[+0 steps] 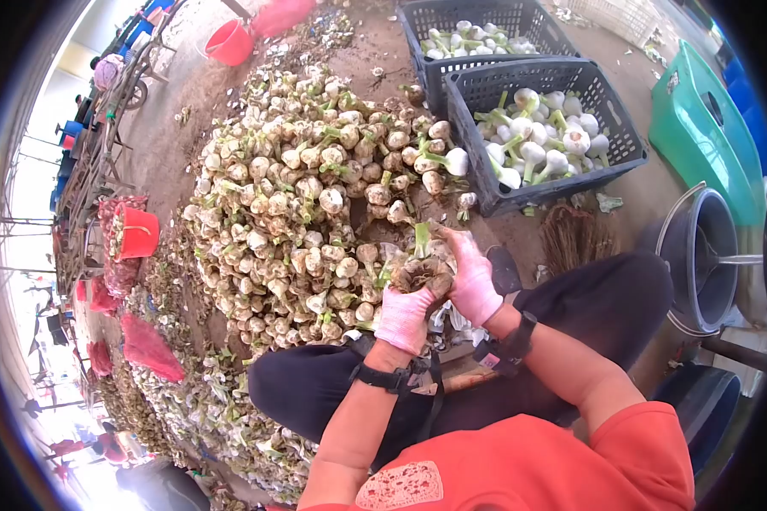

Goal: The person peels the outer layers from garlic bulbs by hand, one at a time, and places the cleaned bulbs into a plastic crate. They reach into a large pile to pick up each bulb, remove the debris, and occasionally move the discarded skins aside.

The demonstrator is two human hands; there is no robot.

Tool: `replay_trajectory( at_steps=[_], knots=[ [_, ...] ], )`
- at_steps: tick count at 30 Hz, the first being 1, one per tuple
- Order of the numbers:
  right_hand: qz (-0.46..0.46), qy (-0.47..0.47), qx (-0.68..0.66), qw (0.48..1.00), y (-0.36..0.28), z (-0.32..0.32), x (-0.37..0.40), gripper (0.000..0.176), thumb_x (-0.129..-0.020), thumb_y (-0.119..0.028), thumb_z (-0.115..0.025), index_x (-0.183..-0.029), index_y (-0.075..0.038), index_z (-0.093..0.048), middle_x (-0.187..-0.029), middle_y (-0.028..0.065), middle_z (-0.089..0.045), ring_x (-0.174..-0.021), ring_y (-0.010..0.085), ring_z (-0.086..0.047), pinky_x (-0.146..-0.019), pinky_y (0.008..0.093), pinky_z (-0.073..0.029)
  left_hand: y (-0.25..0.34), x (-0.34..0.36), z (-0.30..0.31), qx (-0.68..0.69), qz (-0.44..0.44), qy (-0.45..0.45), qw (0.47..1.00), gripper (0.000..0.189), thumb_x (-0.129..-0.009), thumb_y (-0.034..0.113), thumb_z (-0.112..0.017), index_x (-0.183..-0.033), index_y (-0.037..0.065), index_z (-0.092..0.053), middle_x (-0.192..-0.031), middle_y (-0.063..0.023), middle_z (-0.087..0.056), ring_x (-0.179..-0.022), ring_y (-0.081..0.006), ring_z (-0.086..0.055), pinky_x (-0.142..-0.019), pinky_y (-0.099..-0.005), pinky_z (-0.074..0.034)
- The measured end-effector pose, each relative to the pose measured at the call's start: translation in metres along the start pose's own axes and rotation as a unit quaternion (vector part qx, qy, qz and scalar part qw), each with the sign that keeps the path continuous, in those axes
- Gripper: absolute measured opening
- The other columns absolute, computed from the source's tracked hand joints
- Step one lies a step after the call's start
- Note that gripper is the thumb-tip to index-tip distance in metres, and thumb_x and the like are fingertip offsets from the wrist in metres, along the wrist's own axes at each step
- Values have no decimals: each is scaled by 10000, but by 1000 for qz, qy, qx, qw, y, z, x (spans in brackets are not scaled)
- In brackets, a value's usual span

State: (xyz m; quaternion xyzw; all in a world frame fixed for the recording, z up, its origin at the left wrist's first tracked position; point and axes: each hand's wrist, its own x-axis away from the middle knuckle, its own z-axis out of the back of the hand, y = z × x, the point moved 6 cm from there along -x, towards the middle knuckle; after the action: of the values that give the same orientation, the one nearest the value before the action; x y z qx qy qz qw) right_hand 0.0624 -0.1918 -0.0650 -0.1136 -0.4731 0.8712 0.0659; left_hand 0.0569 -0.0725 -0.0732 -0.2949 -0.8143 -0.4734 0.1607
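A garlic bulb (423, 274) with brown, dirty outer skin and a short green stem is between my two gloved hands, above my lap. My left hand (403, 318) grips it from below and the left, fingers closed. From the right, my right hand (472, 278) closes its fingers round the same bulb. Directly beyond my hands lies a large heap of unpeeled garlic bulbs (302, 192) with cut stems. Cleaned white garlic bulbs (544, 140) fill part of the nearer black crate (562, 181), to the right of the heap.
A second black crate (426, 78) with white garlic stands behind the first. On the right are a green plastic tub (699, 136), a dark bucket (686, 255) and a straw broom head (571, 238). Red buckets (228, 44) and red mesh sacks (149, 347) sit on the left.
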Motion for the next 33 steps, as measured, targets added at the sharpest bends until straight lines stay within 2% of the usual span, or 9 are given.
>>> replay_trajectory(
  at_steps=[2, 4, 10, 13, 17, 23, 26, 32, 33],
  knots=[
    [-133, -65, -297, 943, 19, -30, 4, 429, -841, -211, -613, -1224, -55, -496, -1097, 121, -584, -992, 259, -577, -872, 344, -461, -8, -7, 6, 60, 1, -5, 998, 470, -774, 19, -714, -1201, 23, -515, -1102, -74, -614, -985, -202, -609, -849, -319, -521],
    [-290, -143, -615, 719, 33, -70, 14, 333, -927, -198, -524, -1229, -59, -505, -1030, 63, -616, -962, 168, -590, -865, 284, -469, -17, -18, 17, 117, 1, -3, 993, 484, -778, 11, -707, -1217, 0, -505, -1142, -101, -598, -1050, -208, -588, -926, -315, -481],
    [-138, -97, -68, 983, 73, -67, -90, 283, -813, -182, -676, -1029, -16, -598, -1005, 125, -645, -939, 220, -616, -835, 332, -492, -18, -33, 52, 48, -38, 51, 997, 425, -828, 42, -665, -1218, 26, -497, -1138, -56, -591, -1008, -161, -584, -884, -323, -497],
    [-91, -51, 274, 956, 107, -65, -158, 420, -779, -221, -631, -1167, -91, -533, -1175, 143, -556, -1112, 317, -522, -919, 428, -428, -7, -23, 58, -274, -162, 32, 947, 378, -829, 123, -681, -1177, 32, -563, -1149, -59, -592, -1028, -156, -580, -858, -313, -499],
    [-69, -54, 437, 895, 158, -89, -197, 440, -779, -210, -613, -1207, -151, -528, -1193, 120, -556, -1157, 276, -497, -981, 396, -364, -15, -27, 63, -26, -23, 104, 994, 347, -846, 91, -642, -1165, -21, -565, -1129, -82, -614, -986, -146, -601, -865, -293, -486],
    [-158, 19, 203, 966, 148, -62, -203, 237, -780, -131, -624, -1014, -144, -654, -873, 102, -671, -888, 270, -641, -810, 371, -485, -5, -25, 60, -62, -41, 122, 990, 279, -831, 103, -649, -1075, -27, -614, -1066, -83, -642, -960, -144, -604, -851, -272, -476],
    [36, 161, -79, 983, 58, 7, -200, 239, -800, 71, -545, -971, -72, -632, -877, 80, -685, -781, 171, -644, -715, 266, -516, -3, -20, 54, -172, -44, 91, 980, 277, -836, 127, -650, -1067, -23, -619, -1076, -75, -640, -947, -135, -604, -843, -275, -474],
    [-20, 239, 260, 935, 44, 92, -191, 284, -805, 20, -570, -1068, -85, -600, -989, 96, -649, -917, 195, -615, -821, 328, -488, -5, -20, 46, -48, -20, 86, 995, 338, -808, -7, -627, -1139, -20, -562, -1062, -55, -637, -952, -117, -593, -865, -261, -461],
    [-52, 235, -39, 970, 45, 79, -186, 271, -796, 3, -582, -1048, -91, -609, -974, 99, -648, -909, 213, -618, -836, 345, -485, -3, -22, 45, -54, -39, 87, 994, 337, -808, -7, -630, -1137, -21, -562, -1061, -56, -637, -949, -117, -593, -865, -261, -461]
  ],
)
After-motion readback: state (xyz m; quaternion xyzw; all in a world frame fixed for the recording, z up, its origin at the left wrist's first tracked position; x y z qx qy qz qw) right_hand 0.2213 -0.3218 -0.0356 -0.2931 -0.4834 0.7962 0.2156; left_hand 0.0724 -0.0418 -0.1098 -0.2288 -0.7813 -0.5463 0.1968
